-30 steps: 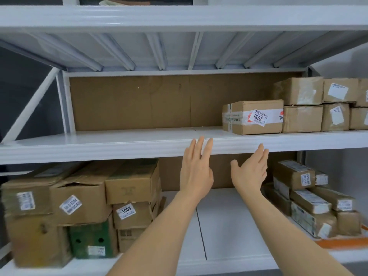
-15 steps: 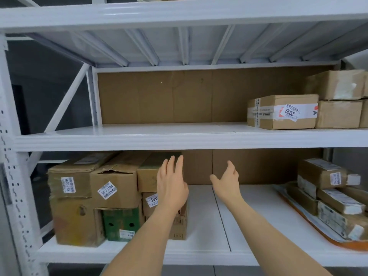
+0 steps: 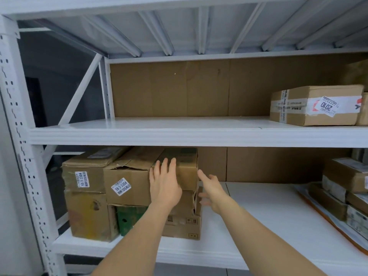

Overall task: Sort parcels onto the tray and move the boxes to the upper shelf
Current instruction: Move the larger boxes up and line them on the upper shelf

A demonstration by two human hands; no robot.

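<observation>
Several brown cardboard boxes are stacked at the left of the lower shelf [image 3: 258,206]. The top right one [image 3: 186,169] sits above a smaller box [image 3: 185,226]. My left hand [image 3: 164,185] lies flat against the front of that top right box, fingers apart. My right hand [image 3: 211,193] reaches to the box's right side, fingers spread, holding nothing. A labelled box [image 3: 127,184] stands left of it. On the upper shelf [image 3: 159,132] a taped box marked 2010 [image 3: 314,106] rests at the right. Parcels [image 3: 346,188] lie on an orange tray [image 3: 336,230] at the lower right.
A green box [image 3: 127,220] sits under the labelled box, and a stained carton [image 3: 87,214] stands at the far left. A white perforated upright [image 3: 22,146] frames the left side. Brown cardboard lines the back of both shelves.
Both hands have dropped from the upper shelf's edge down and left to the stacked boxes on the lower shelf. The view has swung left and moved closer.
</observation>
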